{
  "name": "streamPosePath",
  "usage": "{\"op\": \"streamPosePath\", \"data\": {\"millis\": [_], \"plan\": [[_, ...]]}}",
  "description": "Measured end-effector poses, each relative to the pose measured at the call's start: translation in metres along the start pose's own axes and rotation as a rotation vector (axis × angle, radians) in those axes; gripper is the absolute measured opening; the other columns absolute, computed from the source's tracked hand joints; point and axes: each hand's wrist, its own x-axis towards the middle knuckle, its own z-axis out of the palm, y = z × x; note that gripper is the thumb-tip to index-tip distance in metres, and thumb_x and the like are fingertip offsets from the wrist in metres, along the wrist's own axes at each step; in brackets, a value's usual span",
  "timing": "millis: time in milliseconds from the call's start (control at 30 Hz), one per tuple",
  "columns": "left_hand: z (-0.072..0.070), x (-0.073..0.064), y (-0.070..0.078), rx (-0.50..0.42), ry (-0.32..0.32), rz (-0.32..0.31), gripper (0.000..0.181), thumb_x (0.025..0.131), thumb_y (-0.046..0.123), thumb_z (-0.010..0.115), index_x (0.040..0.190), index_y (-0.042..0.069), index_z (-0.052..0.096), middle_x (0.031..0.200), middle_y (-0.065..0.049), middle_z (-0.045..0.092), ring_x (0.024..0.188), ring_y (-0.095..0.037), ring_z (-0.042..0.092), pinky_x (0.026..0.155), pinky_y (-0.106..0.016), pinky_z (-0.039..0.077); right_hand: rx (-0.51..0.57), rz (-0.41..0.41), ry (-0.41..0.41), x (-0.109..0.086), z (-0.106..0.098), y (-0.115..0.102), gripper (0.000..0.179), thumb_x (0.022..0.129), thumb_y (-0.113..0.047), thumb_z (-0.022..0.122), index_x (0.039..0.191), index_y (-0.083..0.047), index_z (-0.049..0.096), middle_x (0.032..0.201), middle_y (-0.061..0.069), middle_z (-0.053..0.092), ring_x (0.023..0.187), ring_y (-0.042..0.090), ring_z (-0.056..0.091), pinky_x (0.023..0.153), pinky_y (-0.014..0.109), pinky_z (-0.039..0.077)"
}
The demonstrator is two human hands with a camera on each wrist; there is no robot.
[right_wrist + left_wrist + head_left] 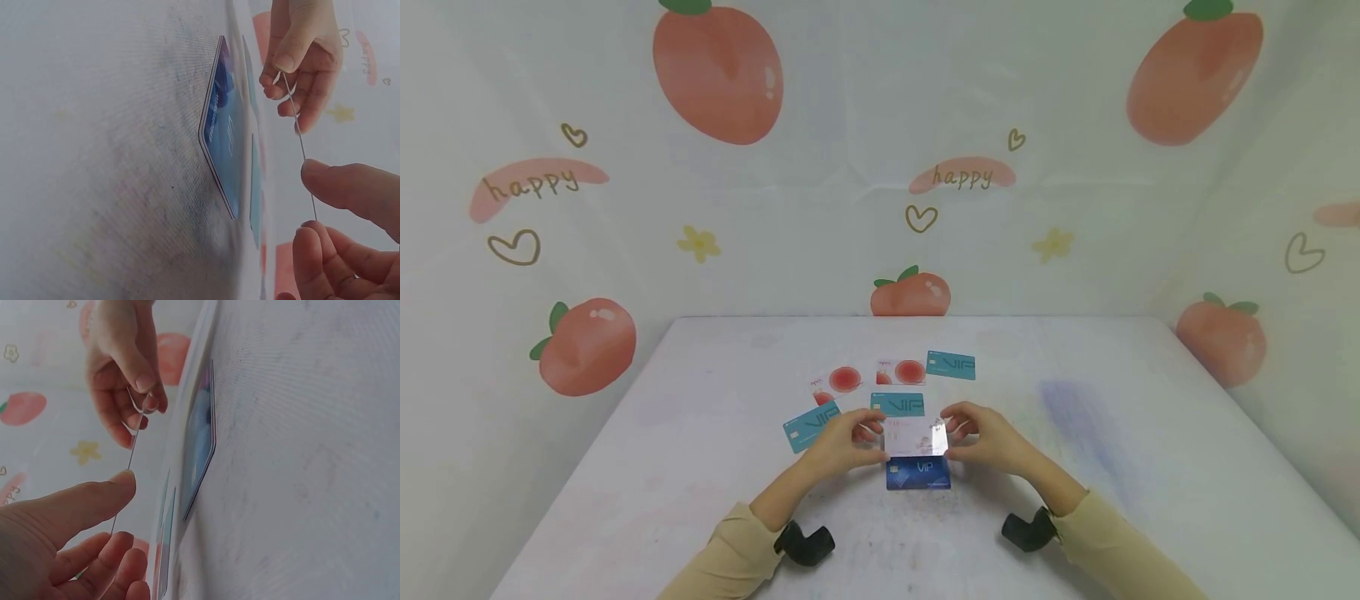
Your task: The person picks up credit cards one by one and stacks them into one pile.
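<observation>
A pale, whitish card [913, 437] with faint print is held above the table between my two hands. My left hand [846, 442] pinches its left edge between thumb and fingers. At the opposite edge my right hand [991, 440] does the same. Seen edge-on in the wrist views, the card is a thin line. Just below it in the head view lies a blue VIP card [918, 477] flat on the table; its doubled edge in the right wrist view suggests more than one card. A teal VIP card [897, 405] lies just beyond the held card.
Another teal card [808, 428] lies tilted by the left hand, partly hidden. Farther back are two white-and-red cards, the left [844, 380] and the right [901, 372], plus a teal card [951, 365]. A printed backdrop [820, 217] rises behind the white table [700, 467].
</observation>
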Motion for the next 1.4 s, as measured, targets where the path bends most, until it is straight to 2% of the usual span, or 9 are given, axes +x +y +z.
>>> {"op": "streamPosePath", "data": {"millis": [133, 367, 600, 833, 1067, 1400], "plan": [[0.000, -0.002, 0.001, 0.005, -0.013, 0.004, 0.050, 0.075, 0.019, 0.077, 0.118, 0.002, 0.058, 0.104, -0.010, 0.066, 0.090, -0.020, 0.060, 0.078, -0.028, 0.052, -0.007, 0.000, -0.008, -0.002, 0.001, 0.001, 0.048, 0.074, -0.010, 0.076, 0.116, 0.000, 0.055, 0.095, 0.007, 0.060, 0.084, 0.017, 0.057, 0.077, 0.030, 0.052], [0.002, -0.006, 0.004, 0.036, -0.024, -0.009, 0.050, 0.074, 0.017, 0.078, 0.117, 0.002, 0.058, 0.104, -0.009, 0.066, 0.091, -0.020, 0.059, 0.079, -0.032, 0.051, -0.006, -0.010, -0.032, -0.005, 0.003, 0.001, 0.049, 0.074, -0.011, 0.076, 0.115, 0.001, 0.054, 0.095, 0.009, 0.061, 0.082, 0.016, 0.056, 0.074, 0.023, 0.050], [0.003, -0.008, 0.004, 0.042, -0.038, -0.004, 0.049, 0.074, 0.016, 0.077, 0.116, 0.000, 0.058, 0.102, -0.009, 0.066, 0.090, -0.018, 0.058, 0.078, -0.025, 0.049, -0.004, 0.008, -0.052, -0.007, 0.003, -0.002, 0.048, 0.073, -0.011, 0.077, 0.114, 0.001, 0.055, 0.095, 0.009, 0.061, 0.080, 0.013, 0.055, 0.072, 0.021, 0.048], [0.005, -0.010, 0.004, 0.046, -0.040, -0.008, 0.048, 0.074, 0.016, 0.078, 0.115, 0.000, 0.058, 0.102, -0.008, 0.066, 0.091, -0.018, 0.058, 0.080, -0.026, 0.049, -0.050, 0.014, -0.051, -0.007, 0.006, 0.001, 0.045, 0.073, -0.013, 0.077, 0.112, -0.003, 0.056, 0.096, 0.006, 0.061, 0.083, 0.014, 0.055, 0.075, 0.024, 0.050], [0.006, -0.011, 0.005, 0.074, -0.044, -0.008, 0.047, 0.073, 0.015, 0.078, 0.114, 0.001, 0.058, 0.102, -0.008, 0.065, 0.091, -0.018, 0.056, 0.082, -0.031, 0.050, -0.059, 0.003, -0.051, -0.008, 0.007, 0.003, 0.046, 0.073, -0.014, 0.077, 0.112, -0.003, 0.057, 0.102, 0.008, 0.061, 0.090, 0.019, 0.058, 0.080, 0.033, 0.052], [0.007, -0.015, 0.007, 0.103, -0.050, -0.017, 0.048, 0.073, 0.015, 0.078, 0.114, 0.000, 0.058, 0.105, -0.009, 0.063, 0.098, -0.021, 0.056, 0.089, -0.039, 0.048, -0.093, -0.002, -0.047, -0.010, 0.009, 0.003, 0.045, 0.071, -0.016, 0.079, 0.109, -0.004, 0.057, 0.103, 0.008, 0.062, 0.092, 0.019, 0.058, 0.084, 0.037, 0.051]]}}
